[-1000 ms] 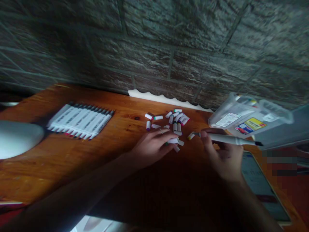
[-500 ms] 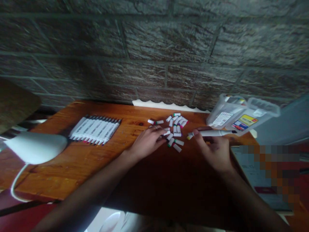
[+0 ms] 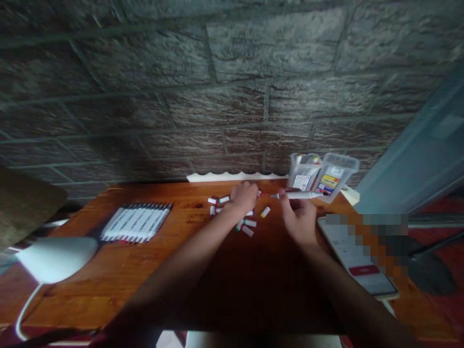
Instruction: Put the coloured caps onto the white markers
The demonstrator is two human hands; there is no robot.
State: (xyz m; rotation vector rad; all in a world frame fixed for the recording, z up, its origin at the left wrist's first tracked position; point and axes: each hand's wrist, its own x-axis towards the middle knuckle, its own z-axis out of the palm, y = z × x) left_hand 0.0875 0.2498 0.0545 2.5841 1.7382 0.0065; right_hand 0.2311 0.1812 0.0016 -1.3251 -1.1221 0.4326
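My right hand pinches a white marker that lies level, its tip pointing left. My left hand reaches over a scatter of several small white marker caps with coloured ends on the wooden table. Its fingers curl down onto the far caps; whether they grip one is hidden. A yellow-ended cap lies between the two hands.
A neat row of several white markers lies at the left. A white lamp head with a cord sits at the near left. A clear plastic box stands by the brick wall, and a phone lies at the right.
The camera has tilted up and pulled back. My left hand has slid farther across the caps toward the wall. The marker in my right hand has risen slightly.
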